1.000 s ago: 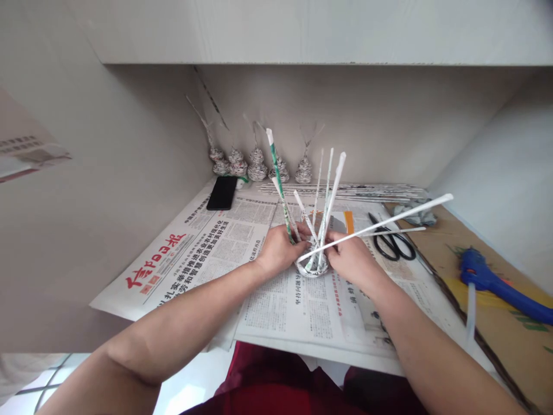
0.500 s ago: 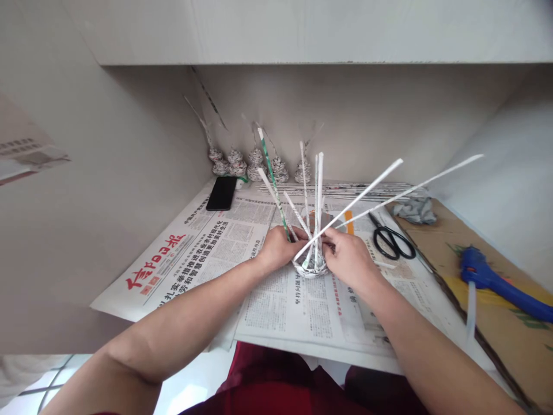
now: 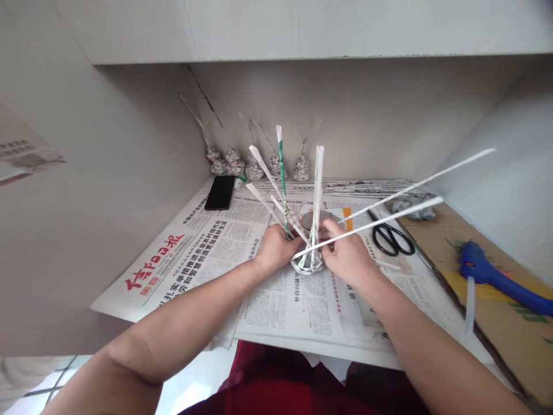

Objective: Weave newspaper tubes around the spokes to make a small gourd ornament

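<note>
A small woven base of rolled newspaper (image 3: 308, 264) sits between my hands over the newspaper sheets, with several white paper tubes (image 3: 318, 178) and a green-patterned tube (image 3: 281, 161) rising from it. My left hand (image 3: 276, 248) is closed on the left side of this weaving, its thumb towards the middle. From the right, my right hand (image 3: 345, 249) pinches the weaving and its tubes. One long paper tube (image 3: 389, 219) slants across my right hand, and another reaches farther to the right behind it. My fingertips are partly hidden.
Several gourd-shaped paper weavings (image 3: 301, 167) line the back wall beside a black phone (image 3: 220, 193). Loose paper tubes (image 3: 367, 187) lie along the back. Black-handled scissors (image 3: 393, 239), a grey cloth (image 3: 415, 207) and a blue glue gun (image 3: 496, 282) on cardboard (image 3: 449, 248) are at right.
The slanting white tube has swung down to the right, across my right hand. The upright tubes have shifted, and the green one stands more vertical. Both hands keep hold of the weaving.
</note>
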A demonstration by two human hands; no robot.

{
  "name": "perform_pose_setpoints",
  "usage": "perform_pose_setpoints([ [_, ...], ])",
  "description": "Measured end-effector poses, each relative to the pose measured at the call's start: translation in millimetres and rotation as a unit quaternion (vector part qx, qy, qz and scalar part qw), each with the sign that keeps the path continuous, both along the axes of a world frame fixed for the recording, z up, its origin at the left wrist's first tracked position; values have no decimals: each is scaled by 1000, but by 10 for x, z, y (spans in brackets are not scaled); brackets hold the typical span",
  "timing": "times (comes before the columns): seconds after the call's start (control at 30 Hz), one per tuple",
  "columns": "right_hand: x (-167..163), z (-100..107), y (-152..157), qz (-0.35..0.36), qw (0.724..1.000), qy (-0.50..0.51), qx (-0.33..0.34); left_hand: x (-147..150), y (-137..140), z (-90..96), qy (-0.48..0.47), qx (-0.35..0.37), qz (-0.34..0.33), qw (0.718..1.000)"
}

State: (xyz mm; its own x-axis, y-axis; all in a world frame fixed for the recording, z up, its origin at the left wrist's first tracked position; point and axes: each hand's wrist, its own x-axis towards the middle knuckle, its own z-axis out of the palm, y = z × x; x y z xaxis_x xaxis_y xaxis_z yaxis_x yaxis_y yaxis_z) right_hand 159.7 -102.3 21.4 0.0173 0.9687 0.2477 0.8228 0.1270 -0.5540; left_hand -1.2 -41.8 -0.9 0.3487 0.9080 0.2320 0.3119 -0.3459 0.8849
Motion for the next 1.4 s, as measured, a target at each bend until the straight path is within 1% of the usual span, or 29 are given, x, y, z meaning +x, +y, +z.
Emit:
perform_pose_setpoints([
  [0.1,-21,55,-35,10,1000,-11,-8,-7,-5,7,10,10,21,1000],
  [0.17,-30,85,-45,11,1000,-9,-20,-11,-5,3,2,18,22,1000],
  [0.33,-9,84,3,-52,996,5,-76,-14,-21,-13,-13,45,0,999],
  [0.43,24,53,36,-38,993,27,-105,-13,-50,7,14,69,-6,997],
  [0.5,40,37,40,-20,993,34,-110,-13,-69,29,33,87,-6,996],
  [0.6,44,20,33,-19,992,29,-120,-12,-88,53,39,94,-20,995],
  [0.67,40,6,33,-29,993,19,-116,-8,-93,54,27,80,-33,996],
  [0.77,40,-21,52,-34,995,5,-95,3,-92,32,-13,51,-33,998],
  [0.83,46,-37,70,-40,994,7,-99,9,-84,12,-34,42,-31,998],
  [0.93,49,-45,85,-39,994,5,-102,10,-61,-14,-39,37,-35,998],
  [1.1,29,-23,54,-27,999,-10,-35,8,-31,-40,-25,21,-18,999],
  [1.27,44,-58,60,-46,997,-19,-66,22,-40,-60,-45,10,-30,998],
  [1.4,57,-82,76,-50,995,-25,-78,34,-33,-57,-69,7,-40,997],
])
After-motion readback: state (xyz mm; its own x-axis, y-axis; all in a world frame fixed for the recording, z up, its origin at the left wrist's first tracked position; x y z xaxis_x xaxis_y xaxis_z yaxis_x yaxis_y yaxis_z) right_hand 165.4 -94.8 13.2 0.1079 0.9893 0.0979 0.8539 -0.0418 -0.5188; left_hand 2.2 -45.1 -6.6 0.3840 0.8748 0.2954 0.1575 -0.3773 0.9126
